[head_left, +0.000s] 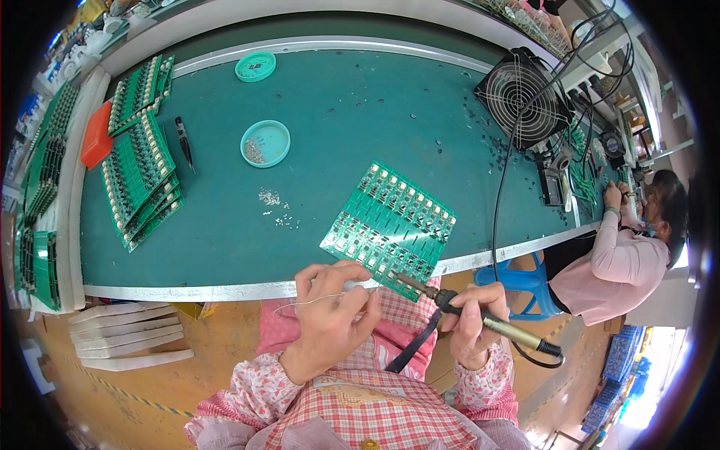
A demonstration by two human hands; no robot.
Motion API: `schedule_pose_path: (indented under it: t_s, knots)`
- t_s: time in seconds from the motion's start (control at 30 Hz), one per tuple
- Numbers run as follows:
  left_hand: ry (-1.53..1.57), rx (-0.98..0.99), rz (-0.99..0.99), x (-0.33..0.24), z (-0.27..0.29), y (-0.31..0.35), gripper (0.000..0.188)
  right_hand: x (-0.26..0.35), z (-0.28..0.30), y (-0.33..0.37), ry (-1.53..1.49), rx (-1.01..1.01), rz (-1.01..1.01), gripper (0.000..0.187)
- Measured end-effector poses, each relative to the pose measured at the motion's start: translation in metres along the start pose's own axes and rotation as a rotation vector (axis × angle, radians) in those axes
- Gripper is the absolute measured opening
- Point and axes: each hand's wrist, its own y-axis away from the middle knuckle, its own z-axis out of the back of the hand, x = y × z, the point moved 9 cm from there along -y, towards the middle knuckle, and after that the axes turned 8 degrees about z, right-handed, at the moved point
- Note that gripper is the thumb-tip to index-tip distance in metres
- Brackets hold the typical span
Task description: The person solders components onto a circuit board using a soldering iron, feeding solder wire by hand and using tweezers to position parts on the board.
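Grips iron (516,331) in curled right hand (474,336), aiming it lengthwise over the board (390,229) toward the far left corner of the bench (210,232); pinches wire (289,304) in half-closed left hand (334,322).

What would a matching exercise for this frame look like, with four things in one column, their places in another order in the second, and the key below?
Things:
1. soldering iron
2. fan
3. thin wire
4. red block

Places:
A. held in the left hand
B. beside the circuit boards at the left of the bench
C. held in the right hand
D. toward the far right of the bench

Right pairs: 1-C, 2-D, 3-A, 4-B
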Motion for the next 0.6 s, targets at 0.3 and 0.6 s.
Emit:
schedule_pose_path:
  t_s: [0.3,0.6]
  knots:
    - [-0.049,0.004,-0.005,-0.001,-0.004,0.001,0.018,0.012,-0.009,0.004,0.082,0.106,0.219,0.009]
    - [-0.068,0.001,-0.004,-0.001,-0.005,0.001,0.018,0.017,-0.018,0.003,0.11,0.159,0.326,0.007]
